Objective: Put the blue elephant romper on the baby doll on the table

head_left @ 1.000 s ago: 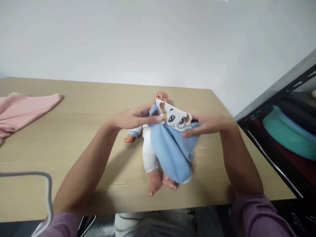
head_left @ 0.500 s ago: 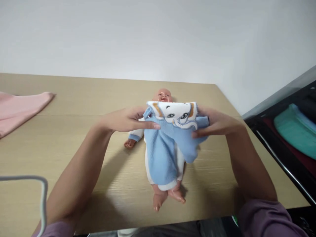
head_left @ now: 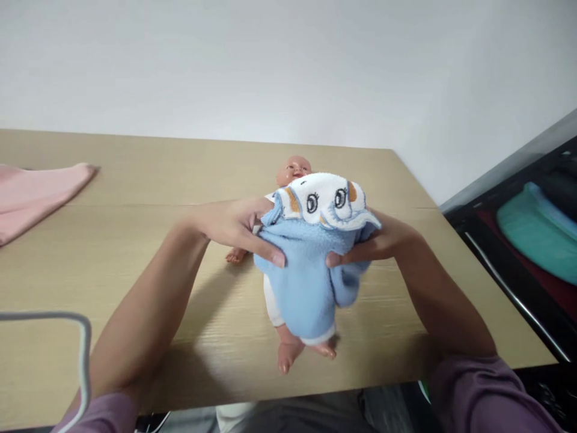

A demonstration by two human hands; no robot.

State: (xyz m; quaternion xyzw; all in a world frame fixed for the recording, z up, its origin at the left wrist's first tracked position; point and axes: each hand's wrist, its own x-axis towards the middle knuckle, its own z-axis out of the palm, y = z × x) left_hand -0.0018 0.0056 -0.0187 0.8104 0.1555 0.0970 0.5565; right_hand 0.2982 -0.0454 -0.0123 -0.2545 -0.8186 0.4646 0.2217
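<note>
A blue fleece baby garment (head_left: 306, 282), its white flap stitched with an animal face, is held up between my two hands. My left hand (head_left: 247, 231) grips its left side, thumb pressed on the front. At the right side, my right hand (head_left: 372, 243) pinches the cloth the same way, its other fingers hidden behind. Beneath and behind the garment lies a baby doll (head_left: 295, 168) on its back. The doll's head, one hand and its feet show; white clothing is visible on its leg, and the garment covers most of its body.
The doll lies on a light wooden table (head_left: 135, 180) against a white wall. Pink cloth (head_left: 40, 195) lies at the far left, and a pale bent rod or cable (head_left: 83, 355) crosses the lower left. Right of the table, a black rack (head_left: 509, 282) holds a teal item (head_left: 536, 231).
Both thumbs have moved inward and down across the blue cloth, closer together. The garment is gathered and its face flap now tilts up and bulges more. The doll has stayed in place.
</note>
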